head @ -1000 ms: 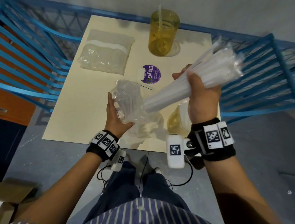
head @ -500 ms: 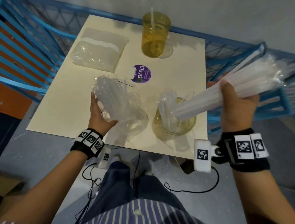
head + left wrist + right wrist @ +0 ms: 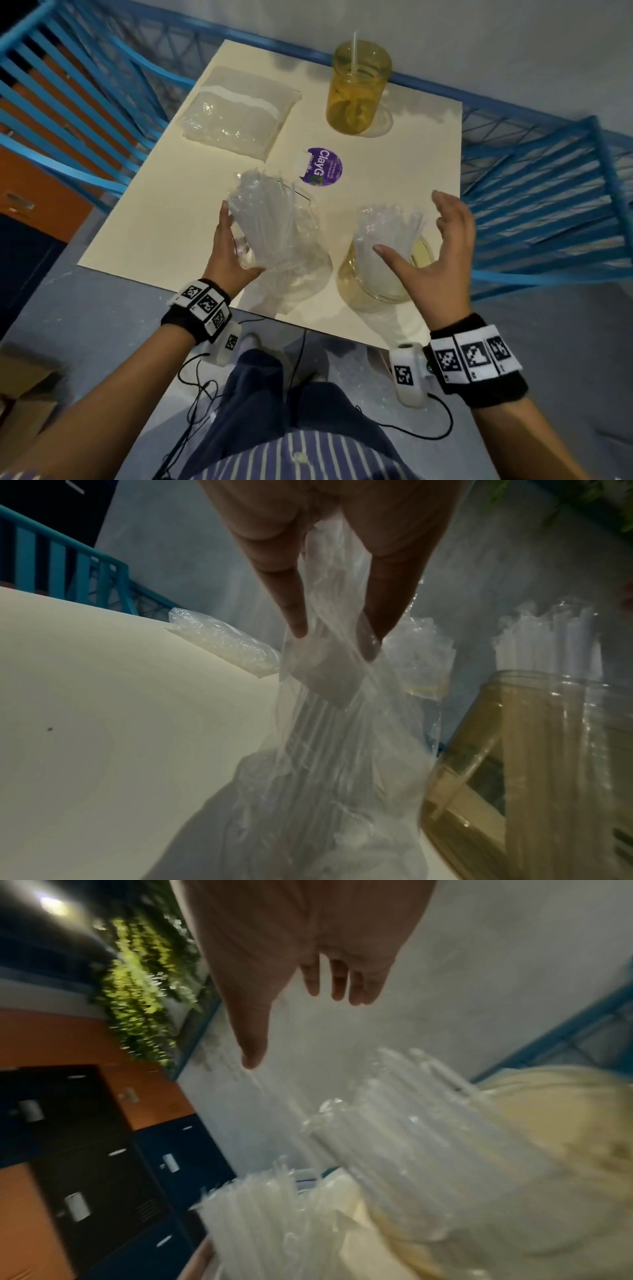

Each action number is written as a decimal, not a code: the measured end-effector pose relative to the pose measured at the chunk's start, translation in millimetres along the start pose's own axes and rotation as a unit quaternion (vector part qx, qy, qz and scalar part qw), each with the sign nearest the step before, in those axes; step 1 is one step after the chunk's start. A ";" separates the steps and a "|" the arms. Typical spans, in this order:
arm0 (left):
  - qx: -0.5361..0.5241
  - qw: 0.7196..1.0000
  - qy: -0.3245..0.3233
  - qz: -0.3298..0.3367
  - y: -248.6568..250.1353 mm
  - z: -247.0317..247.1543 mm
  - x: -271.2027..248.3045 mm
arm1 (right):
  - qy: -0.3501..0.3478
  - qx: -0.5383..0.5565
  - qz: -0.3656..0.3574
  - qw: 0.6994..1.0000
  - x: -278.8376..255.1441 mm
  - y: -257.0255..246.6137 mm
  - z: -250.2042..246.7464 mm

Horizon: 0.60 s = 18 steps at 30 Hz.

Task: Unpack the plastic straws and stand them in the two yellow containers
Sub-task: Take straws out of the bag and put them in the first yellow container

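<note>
**Straws, loose in wrappers, in an open bag** (image 3: 270, 233). Held upright at the near edge of the table (image 3: 164, 219), about 7 o'clock from the purple sticker (image 3: 322, 167). The left hand (image 3: 227, 260) grips the bag low on its side; in the left wrist view the fingers (image 3: 291, 610) pinch the thin film with the straws behind it. Judged very light, with stiff stems inside slick, crinkly film, so the bundle may slide or fan out. Best taken around the middle of the stems, squeezed lightly.

**Straws, already stood** (image 3: 387, 236). A bunch leans in the near yellow jar (image 3: 356, 287), at 3 o'clock from the bag. They look loosely splayed and easy to knock askew.

**Right hand** (image 3: 442, 260). Spread wide with fingers relaxed, holding nothing, just above and beside the near jar's straws.

**Far yellow jar** (image 3: 356, 92). At 12 o'clock on the table, with a single straw (image 3: 352, 51) standing in it. Much room appears left. Probably light and easy to tip when empty, so it should be loaded gently.

**Sealed pack** (image 3: 239, 113). Lies flat at 11 o'clock, unopened by the look of it and soft to the touch.
</note>
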<state>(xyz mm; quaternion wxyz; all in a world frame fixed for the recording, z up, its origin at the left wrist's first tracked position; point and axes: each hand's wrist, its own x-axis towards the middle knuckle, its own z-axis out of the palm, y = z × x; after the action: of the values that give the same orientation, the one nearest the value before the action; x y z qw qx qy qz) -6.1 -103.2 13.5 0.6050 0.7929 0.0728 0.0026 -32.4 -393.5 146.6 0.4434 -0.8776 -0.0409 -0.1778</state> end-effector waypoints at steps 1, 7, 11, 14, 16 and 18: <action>0.004 1.000 -0.005 0.003 0.4 -1.8 0.0 | 0.000 0.028 -0.026 0.999 -0.9 -11.7 9.0; 0.038 0.999 -0.035 0.012 -4.5 -15.1 -5.8 | -0.139 0.178 0.071 0.972 -13.1 -40.6 118.8; 0.102 0.992 -0.056 0.050 -13.7 -19.4 -10.0 | -0.136 0.199 0.198 0.950 -7.5 -25.0 167.2; 0.126 0.989 -0.066 0.048 -21.8 -22.2 -16.0 | -0.146 0.247 0.251 0.925 -12.6 -19.1 186.9; 0.130 0.989 -0.066 0.025 -22.0 -22.0 -19.4 | -0.164 0.249 0.250 0.921 -16.9 -16.7 197.1; 0.129 0.989 -0.070 0.012 -23.5 -22.3 -20.0 | -0.172 0.246 0.264 0.917 -17.0 -14.8 204.7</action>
<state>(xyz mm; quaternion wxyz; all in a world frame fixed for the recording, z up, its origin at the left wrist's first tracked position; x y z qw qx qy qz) -30.6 -78.1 -1.3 0.5009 0.8635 0.0206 -0.0547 4.8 -220.9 40.7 0.6621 -0.7367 0.0740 0.1155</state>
